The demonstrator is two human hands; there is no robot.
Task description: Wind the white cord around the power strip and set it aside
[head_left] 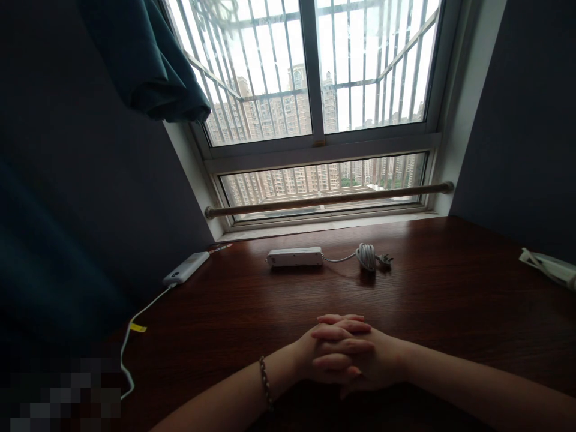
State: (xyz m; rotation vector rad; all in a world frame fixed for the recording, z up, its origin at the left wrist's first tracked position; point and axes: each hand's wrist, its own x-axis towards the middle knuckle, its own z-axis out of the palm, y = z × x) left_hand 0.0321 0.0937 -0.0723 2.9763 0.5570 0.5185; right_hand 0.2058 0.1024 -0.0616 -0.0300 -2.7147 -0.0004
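Observation:
My left hand and my right hand are clasped together on the dark reddish-brown wooden table. Their fingers are interlaced and closed, and no object shows between them. The palms are hidden. A braided bracelet circles my left wrist. Beyond the hands, apart from them, lies a white power strip. Its cord runs right into a wrapped bundle that ends in a plug.
At the table's left edge sits a white box-shaped device with a white cable bearing a yellow tag. A pale object lies at the right edge. Behind stand a barred window, a horizontal rail and a blue curtain.

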